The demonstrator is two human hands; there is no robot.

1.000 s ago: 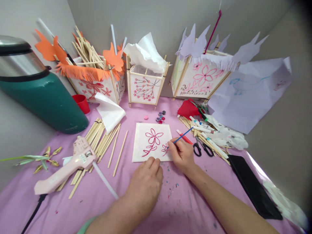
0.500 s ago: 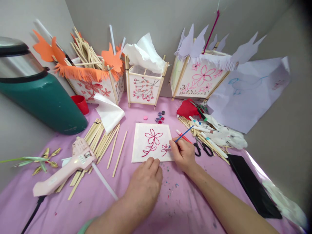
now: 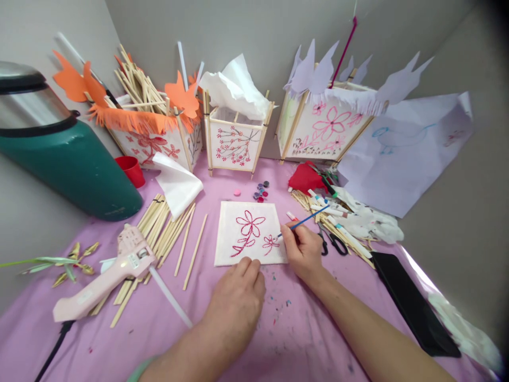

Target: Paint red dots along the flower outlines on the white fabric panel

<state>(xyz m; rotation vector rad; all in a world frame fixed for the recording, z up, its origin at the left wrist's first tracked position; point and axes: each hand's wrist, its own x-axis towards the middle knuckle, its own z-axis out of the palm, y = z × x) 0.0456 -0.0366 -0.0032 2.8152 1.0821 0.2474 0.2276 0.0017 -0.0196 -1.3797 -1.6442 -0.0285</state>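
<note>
**Brush at the Small Flower on the Paper Square**

The right hand (image 3: 304, 252) grips a thin blue paintbrush (image 3: 306, 219) between its fingers. The brush tip sits at the small red flower (image 3: 271, 243) near the right edge of the white paper square (image 3: 249, 232). The square lies flat on the pink table cover (image 3: 278, 339), centre front. The left hand (image 3: 237, 297) rests palm down, holding nothing, fingertips on the square's near edge. A larger red flower (image 3: 248, 225) occupies the square's middle. A pink glue gun (image 3: 107, 276) lies to the left over wooden sticks (image 3: 167, 228). Scissors (image 3: 334, 241) lie just right of the right hand. Three paper lanterns (image 3: 234, 140) stand at the back.
</note>
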